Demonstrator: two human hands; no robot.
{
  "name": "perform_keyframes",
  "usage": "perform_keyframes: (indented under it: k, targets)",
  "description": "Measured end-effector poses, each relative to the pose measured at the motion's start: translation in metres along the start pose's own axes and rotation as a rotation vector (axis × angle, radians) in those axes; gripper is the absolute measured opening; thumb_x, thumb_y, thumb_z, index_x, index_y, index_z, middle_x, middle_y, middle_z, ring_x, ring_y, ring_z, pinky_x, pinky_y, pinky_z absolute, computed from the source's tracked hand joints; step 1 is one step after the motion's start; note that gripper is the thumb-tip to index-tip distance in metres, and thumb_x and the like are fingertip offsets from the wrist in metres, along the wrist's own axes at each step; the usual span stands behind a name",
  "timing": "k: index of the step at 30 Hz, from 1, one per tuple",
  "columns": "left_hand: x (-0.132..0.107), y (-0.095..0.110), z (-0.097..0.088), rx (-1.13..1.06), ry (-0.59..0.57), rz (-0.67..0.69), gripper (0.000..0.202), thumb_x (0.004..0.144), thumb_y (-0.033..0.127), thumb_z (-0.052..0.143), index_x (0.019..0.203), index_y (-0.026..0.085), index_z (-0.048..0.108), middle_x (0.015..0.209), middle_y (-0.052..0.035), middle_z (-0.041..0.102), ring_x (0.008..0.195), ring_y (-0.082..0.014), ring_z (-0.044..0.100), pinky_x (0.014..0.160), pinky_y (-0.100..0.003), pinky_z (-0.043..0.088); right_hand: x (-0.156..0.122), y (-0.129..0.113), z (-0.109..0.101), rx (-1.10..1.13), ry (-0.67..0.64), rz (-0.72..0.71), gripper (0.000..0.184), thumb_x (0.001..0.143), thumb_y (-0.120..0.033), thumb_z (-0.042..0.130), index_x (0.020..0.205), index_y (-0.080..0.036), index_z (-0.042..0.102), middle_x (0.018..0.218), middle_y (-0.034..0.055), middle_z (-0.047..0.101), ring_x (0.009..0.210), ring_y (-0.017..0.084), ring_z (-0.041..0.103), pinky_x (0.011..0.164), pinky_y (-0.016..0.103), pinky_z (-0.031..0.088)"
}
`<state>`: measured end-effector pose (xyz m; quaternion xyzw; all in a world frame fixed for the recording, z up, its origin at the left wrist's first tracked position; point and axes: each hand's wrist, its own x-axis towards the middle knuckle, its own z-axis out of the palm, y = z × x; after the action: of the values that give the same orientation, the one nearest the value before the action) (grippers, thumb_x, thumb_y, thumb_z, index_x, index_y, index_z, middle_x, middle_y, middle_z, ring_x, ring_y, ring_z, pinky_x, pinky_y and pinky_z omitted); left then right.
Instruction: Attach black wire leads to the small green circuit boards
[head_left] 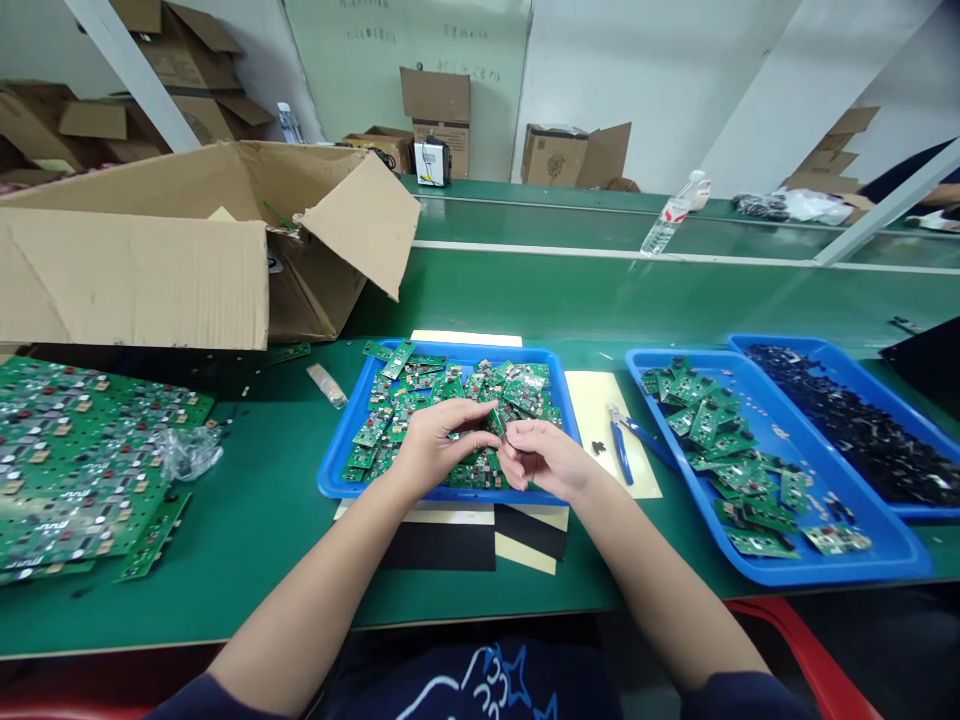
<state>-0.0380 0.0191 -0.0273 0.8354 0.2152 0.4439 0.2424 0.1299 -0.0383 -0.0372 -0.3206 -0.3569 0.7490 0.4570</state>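
Over the middle blue tray (330,470), my two hands meet. My left hand (442,437) pinches a small green circuit board (498,422) between thumb and fingers, edge toward me. My right hand (541,455) is closed against the board's right side, fingertips around a small dark piece that I cannot make out clearly. Many loose green circuit boards (381,430) fill the tray beneath both hands. To the right of my right hand, blue-handled cutters (621,450) lie on a cream sheet (600,390) beside small black parts (598,447).
At right, a blue tray (847,570) holds more boards, and another tray (750,342) behind it holds black parts. Large board panels (67,460) and a crumpled clear bag (187,453) lie at left. An open carton (135,275) stands behind them; a bottle (667,222) leans at the back.
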Motion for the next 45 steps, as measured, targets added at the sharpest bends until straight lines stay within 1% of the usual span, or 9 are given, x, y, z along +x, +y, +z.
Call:
perform_keyframes:
  k: [9, 15, 17, 19, 22, 28, 34, 39, 45]
  targets:
    - [0.0005, 0.0032, 0.0004, -0.083, -0.028, -0.061, 0.029, 0.079, 0.035, 0.066, 0.103, 0.018, 0.070, 0.088, -0.0084, 0.073, 0.075, -0.0157, 0.068, 0.062, -0.022, 0.056, 0.0013, 0.0024, 0.0016, -0.077, 0.060, -0.044, 0.028, 0.071, -0.037, 0.067, 0.060, -0.018, 0.049, 0.048, -0.0046, 0.054, 0.041, 0.008, 0.048, 0.044, 0.022, 0.039]
    - [0.0003, 0.0037, 0.0029, -0.066, -0.100, -0.087, 0.030, 0.084, 0.033, 0.060, 0.109, 0.018, 0.067, 0.087, -0.0081, 0.071, 0.079, -0.0167, 0.066, 0.072, -0.028, 0.055, -0.0004, 0.0032, 0.0030, -0.558, 0.346, -0.341, 0.025, 0.080, -0.039, 0.058, 0.067, -0.020, 0.050, 0.053, -0.0039, 0.052, 0.050, 0.011, 0.050, 0.051, 0.025, 0.043]
    - [0.0001, 0.0042, 0.0035, -0.089, -0.111, -0.119, 0.030, 0.085, 0.032, 0.059, 0.111, 0.019, 0.066, 0.091, -0.0084, 0.070, 0.083, -0.0173, 0.065, 0.074, -0.029, 0.054, -0.0001, 0.0048, 0.0020, -0.687, 0.480, -0.470, 0.016, 0.081, -0.035, 0.058, 0.078, -0.020, 0.054, 0.064, -0.0018, 0.056, 0.056, 0.011, 0.053, 0.054, 0.026, 0.044]
    - [-0.0001, 0.0046, 0.0038, -0.151, -0.119, -0.152, 0.030, 0.086, 0.031, 0.058, 0.113, 0.021, 0.065, 0.096, -0.0087, 0.068, 0.087, -0.0177, 0.064, 0.074, -0.029, 0.054, 0.0011, 0.0063, -0.0001, -0.683, 0.560, -0.537, 0.024, 0.080, -0.032, 0.060, 0.099, -0.021, 0.051, 0.077, -0.0005, 0.058, 0.058, 0.011, 0.054, 0.054, 0.026, 0.046]
    - [0.0000, 0.0040, 0.0037, -0.252, -0.097, -0.187, 0.031, 0.087, 0.029, 0.057, 0.116, 0.022, 0.064, 0.106, -0.0106, 0.065, 0.100, -0.0197, 0.061, 0.079, -0.031, 0.054, 0.0023, 0.0064, -0.0030, -0.580, 0.538, -0.557, 0.036, 0.082, -0.034, 0.057, 0.113, -0.023, 0.044, 0.083, 0.0003, 0.058, 0.060, 0.012, 0.057, 0.057, 0.028, 0.050]
    - [0.0000, 0.0012, 0.0034, -0.380, -0.069, -0.229, 0.031, 0.085, 0.031, 0.059, 0.115, 0.024, 0.065, 0.116, -0.0127, 0.062, 0.113, -0.0243, 0.055, 0.092, -0.042, 0.049, -0.0010, 0.0038, 0.0010, -0.772, 0.460, -0.667, 0.022, 0.083, -0.031, 0.057, 0.104, -0.022, 0.058, 0.094, 0.0068, 0.062, 0.084, 0.019, 0.061, 0.071, 0.033, 0.053]
    - [-0.0002, 0.0017, 0.0035, -0.480, -0.115, -0.283, 0.032, 0.085, 0.033, 0.059, 0.115, 0.024, 0.065, 0.117, -0.0120, 0.062, 0.114, -0.0233, 0.054, 0.092, -0.039, 0.050, -0.0030, 0.0023, 0.0019, -1.006, 0.509, -0.843, 0.009, 0.085, -0.020, 0.052, 0.083, -0.022, 0.061, 0.082, 0.0054, 0.061, 0.078, 0.018, 0.060, 0.066, 0.033, 0.052]
    - [0.0018, 0.0039, 0.0043, -0.454, -0.182, -0.268, 0.032, 0.086, 0.032, 0.057, 0.116, 0.024, 0.064, 0.112, -0.0104, 0.066, 0.107, -0.0221, 0.059, 0.091, -0.037, 0.049, -0.0042, -0.0012, 0.0005, -1.095, 0.597, -0.887, 0.010, 0.085, -0.019, 0.050, 0.080, -0.021, 0.059, 0.077, 0.0045, 0.061, 0.072, 0.017, 0.059, 0.062, 0.032, 0.050]
    - [0.0007, 0.0037, 0.0063, -0.422, -0.182, -0.258, 0.032, 0.085, 0.030, 0.059, 0.117, 0.024, 0.064, 0.105, -0.0094, 0.067, 0.098, -0.0204, 0.062, 0.083, -0.034, 0.051, -0.0039, -0.0021, 0.0007, -1.155, 0.622, -0.960, 0.011, 0.086, -0.017, 0.050, 0.082, -0.021, 0.059, 0.075, 0.0049, 0.061, 0.071, 0.017, 0.059, 0.062, 0.032, 0.050]
